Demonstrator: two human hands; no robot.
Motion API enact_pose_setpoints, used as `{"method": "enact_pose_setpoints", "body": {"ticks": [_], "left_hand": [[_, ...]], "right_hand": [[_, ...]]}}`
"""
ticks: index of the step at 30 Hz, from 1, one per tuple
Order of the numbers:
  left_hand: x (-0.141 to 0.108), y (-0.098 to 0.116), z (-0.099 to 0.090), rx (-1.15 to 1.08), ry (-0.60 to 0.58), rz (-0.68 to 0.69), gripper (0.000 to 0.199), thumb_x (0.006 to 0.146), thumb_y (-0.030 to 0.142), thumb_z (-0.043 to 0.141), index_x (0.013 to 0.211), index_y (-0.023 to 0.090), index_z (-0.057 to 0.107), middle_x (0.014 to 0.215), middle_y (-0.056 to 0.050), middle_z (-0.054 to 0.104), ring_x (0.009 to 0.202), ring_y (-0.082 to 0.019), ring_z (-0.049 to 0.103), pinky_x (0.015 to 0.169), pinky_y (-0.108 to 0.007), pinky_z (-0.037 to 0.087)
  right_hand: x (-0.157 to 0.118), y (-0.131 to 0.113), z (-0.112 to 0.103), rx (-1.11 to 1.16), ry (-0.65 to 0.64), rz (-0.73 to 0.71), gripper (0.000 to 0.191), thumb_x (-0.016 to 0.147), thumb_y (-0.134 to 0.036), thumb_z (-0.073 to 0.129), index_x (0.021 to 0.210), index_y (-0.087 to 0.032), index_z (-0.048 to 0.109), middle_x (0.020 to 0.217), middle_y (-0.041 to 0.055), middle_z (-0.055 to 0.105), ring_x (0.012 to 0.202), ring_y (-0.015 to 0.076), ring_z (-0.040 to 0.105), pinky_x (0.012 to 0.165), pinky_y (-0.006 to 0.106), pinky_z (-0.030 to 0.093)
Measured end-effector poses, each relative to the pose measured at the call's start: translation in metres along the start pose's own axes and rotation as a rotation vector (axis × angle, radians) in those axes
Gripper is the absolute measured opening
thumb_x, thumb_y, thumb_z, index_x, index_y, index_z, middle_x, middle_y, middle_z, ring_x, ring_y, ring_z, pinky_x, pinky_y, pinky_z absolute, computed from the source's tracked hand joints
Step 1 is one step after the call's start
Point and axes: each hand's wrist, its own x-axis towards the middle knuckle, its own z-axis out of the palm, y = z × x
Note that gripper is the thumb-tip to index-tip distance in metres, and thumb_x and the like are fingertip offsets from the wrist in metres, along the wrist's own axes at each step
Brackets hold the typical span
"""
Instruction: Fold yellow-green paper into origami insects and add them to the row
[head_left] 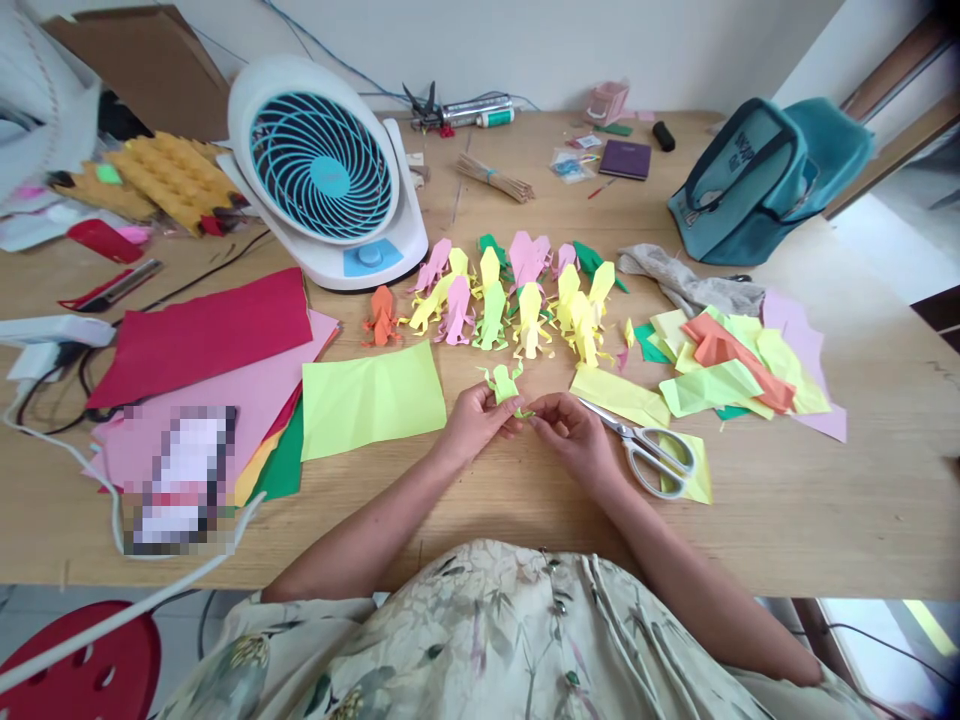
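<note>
Light-green folded paper forms the small figure [505,384] in hand, located just above the tabletop [847,520], in front of the wearer's chest; the left hand [480,420] has its grip closed on the figure's body, thumb on top, evidently to steady it; the right hand [574,430] has its grip pinched nearly shut at a thin limb on the near side, a hold that appears suited to fine work on so narrow a strip; the exact fold under the fingertips cannot be told. Folded figures [530,315] in pink, yellow, green and orange stand grouped beyond the hands, presumably to keep them upright and clear of the elbows; scissors [628,432] lie beside the right forearm, handles towards the wearer, apparently for easy reach, partly over yellow paper. Cut pieces [712,385] are heaped to the right, overlapping; a yellow-green sheet [375,400] lies flat at the left, next to larger stacked sheets [202,350], seemingly sorted by size; the fan [330,175] stands behind these, its face turned towards the wearer.
</note>
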Motion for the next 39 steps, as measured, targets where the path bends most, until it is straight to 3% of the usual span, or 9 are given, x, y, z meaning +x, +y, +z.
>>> {"method": "enact_pose_setpoints", "body": {"ticks": [5,12,21,26,29,32,35,39], "left_hand": [[-0.002,0.002,-0.001,-0.057,-0.058,-0.073,0.044,0.066,0.048,0.083,0.08,0.012,0.061,0.071,-0.003,0.068,0.06,-0.014,0.067,0.05,-0.022,0.052],[0.0,0.002,-0.006,-0.075,-0.113,-0.212,0.04,0.07,0.045,0.082,0.081,0.012,0.062,0.068,-0.004,0.069,0.055,-0.012,0.064,0.048,-0.021,0.05],[0.0,0.004,-0.011,-0.118,-0.145,-0.241,0.046,0.056,0.038,0.091,0.083,0.012,0.065,0.073,-0.003,0.069,0.061,-0.012,0.065,0.054,-0.021,0.049],[-0.002,0.003,-0.008,-0.061,-0.046,-0.102,0.046,0.053,0.04,0.09,0.082,0.013,0.068,0.073,-0.001,0.067,0.064,-0.012,0.061,0.054,-0.02,0.046],[-0.002,0.003,-0.005,-0.023,0.047,0.0,0.04,0.057,0.04,0.087,0.081,0.014,0.069,0.072,0.0,0.065,0.062,-0.01,0.056,0.053,-0.02,0.042],[-0.001,0.001,-0.004,0.017,0.116,0.12,0.032,0.061,0.036,0.085,0.079,0.015,0.069,0.075,0.0,0.067,0.066,-0.011,0.056,0.059,-0.021,0.043],[-0.001,-0.003,-0.004,0.079,0.099,0.223,0.024,0.067,0.033,0.081,0.08,0.016,0.07,0.079,0.001,0.068,0.073,-0.012,0.059,0.072,-0.022,0.045],[-0.002,-0.006,-0.003,0.106,0.067,0.182,0.024,0.067,0.033,0.081,0.08,0.016,0.071,0.077,0.001,0.068,0.072,-0.012,0.058,0.073,-0.023,0.044]], "right_hand": [[0.0,-0.004,-0.002,-0.194,-0.018,-0.15,0.006,0.089,-0.023,0.057,0.087,-0.022,0.063,0.082,0.0025,0.062,0.073,0.0161,0.056,0.067,0.029,0.047],[0.001,-0.004,-0.004,-0.272,-0.067,-0.306,0.014,0.089,-0.012,0.052,0.092,-0.022,0.061,0.088,0.0038,0.059,0.079,0.0174,0.058,0.072,0.03,0.048],[0.0,-0.001,-0.007,-0.381,-0.106,-0.416,0.021,0.09,-0.008,0.048,0.093,-0.023,0.063,0.091,0.006,0.057,0.084,0.0187,0.058,0.075,0.032,0.048],[0.001,-0.003,-0.006,-0.342,-0.078,-0.4,0.022,0.091,-0.011,0.048,0.098,-0.024,0.064,0.094,0.0068,0.057,0.087,0.0191,0.058,0.076,0.033,0.049],[0.001,-0.007,-0.006,-0.297,0.017,-0.325,0.015,0.092,-0.018,0.051,0.101,-0.023,0.063,0.093,0.0064,0.059,0.081,0.0185,0.058,0.073,0.033,0.049],[0.0,-0.01,-0.005,-0.281,0.062,-0.196,0.01,0.092,-0.027,0.056,0.088,-0.021,0.063,0.081,0.0036,0.06,0.07,0.0166,0.055,0.065,0.031,0.046],[0.0,-0.01,-0.003,-0.241,0.018,-0.09,0.016,0.091,-0.032,0.06,0.081,-0.02,0.065,0.076,0.0025,0.061,0.069,0.0159,0.054,0.062,0.029,0.044],[0.0,-0.002,-0.001,-0.152,0.028,-0.029,0.017,0.089,-0.035,0.063,0.081,-0.021,0.067,0.075,0.0012,0.061,0.067,0.0152,0.053,0.061,0.028,0.042]]}}
